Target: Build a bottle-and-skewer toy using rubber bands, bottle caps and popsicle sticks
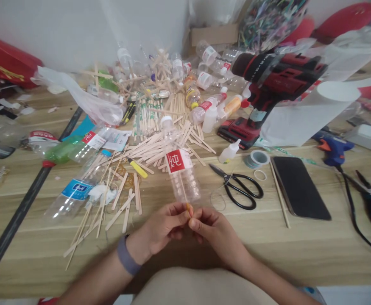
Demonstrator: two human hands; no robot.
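Near the table's front edge, my left hand (172, 220) and my right hand (209, 224) meet with thumbs and fingertips pinched together. Between them is a small orange piece (189, 207), perhaps a rubber band; its exact kind is unclear. A thin pale stick seems to run from it along a clear plastic bottle (188, 186) with a red and white label and white cap. The bottle lies with its base towards me, just beyond my fingers. Black-handled scissors (241, 186) lie open to the right. Wooden craft sticks (150, 152) spread out behind the bottle.
A red and black cordless drill (268, 84) stands at back right. A phone (301, 186), a tape roll (257, 159), a dropper bottle (230, 151) and a blue glue gun (334, 148) are at right. A larger bottle (73, 190) and a dark rod (23, 212) lie left.
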